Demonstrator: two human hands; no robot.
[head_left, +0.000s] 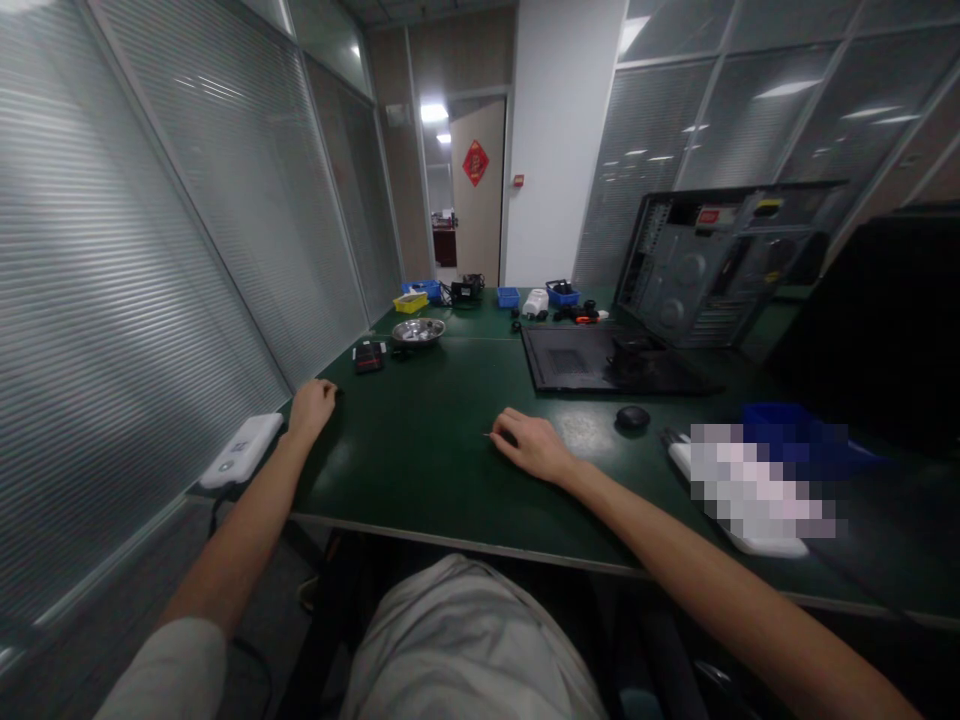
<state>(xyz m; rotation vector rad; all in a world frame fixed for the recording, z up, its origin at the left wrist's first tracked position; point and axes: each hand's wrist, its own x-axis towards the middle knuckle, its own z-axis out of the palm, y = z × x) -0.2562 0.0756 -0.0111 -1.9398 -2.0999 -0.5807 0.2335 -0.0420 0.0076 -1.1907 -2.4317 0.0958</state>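
Note:
My left hand [313, 408] rests at the left edge of the green table [420, 450], its fingers closed together. A tiny dark bit shows at its fingertips, too small to name. Beyond it lies a black box-like item with red marks [368, 357], and near that stands a round metal bowl [405, 338] with small things in it. Above the middle of the table, my right hand [534, 445] pinches a thin, pale sliver [487, 435] between thumb and forefinger; its kind cannot be made out. A black computer mouse [633, 418] sits to the right of this hand.
A black panel [555, 365] lies flat before an open computer case [690, 260]. At the left edge is a white device [244, 450]. Blue bins [508, 297], a yellow tray [410, 302] and cables stand at the back. A blue container [772, 420] is at right.

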